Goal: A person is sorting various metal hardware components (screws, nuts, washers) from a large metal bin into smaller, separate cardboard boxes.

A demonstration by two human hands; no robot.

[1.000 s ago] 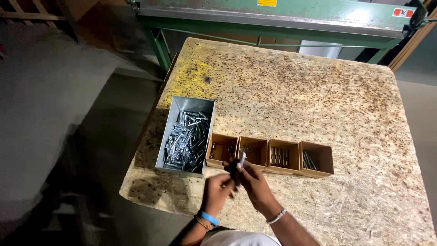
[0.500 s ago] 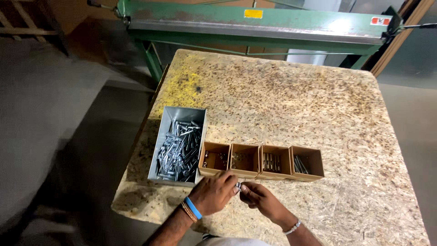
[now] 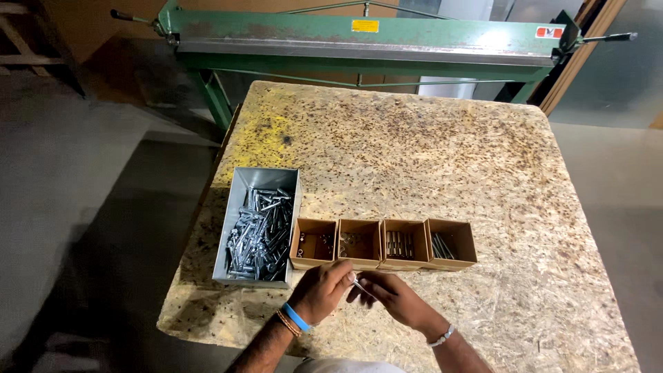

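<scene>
My left hand and my right hand meet over the near edge of the chipboard table. Together they pinch a thin silver bolt between their fingertips. Just beyond them stands a row of small brown cardboard boxes, each with a few metal parts inside. A grey metal bin full of silver bolts sits to the left of the row.
A green sheet-metal bending machine runs along the far side of the table. Grey concrete floor lies to the left. The table's left and near edges are close to the bin and my hands.
The view has shifted and my hands have dropped slightly toward the near edge. They keep working the bolt between the fingertips in front of the boxes.
</scene>
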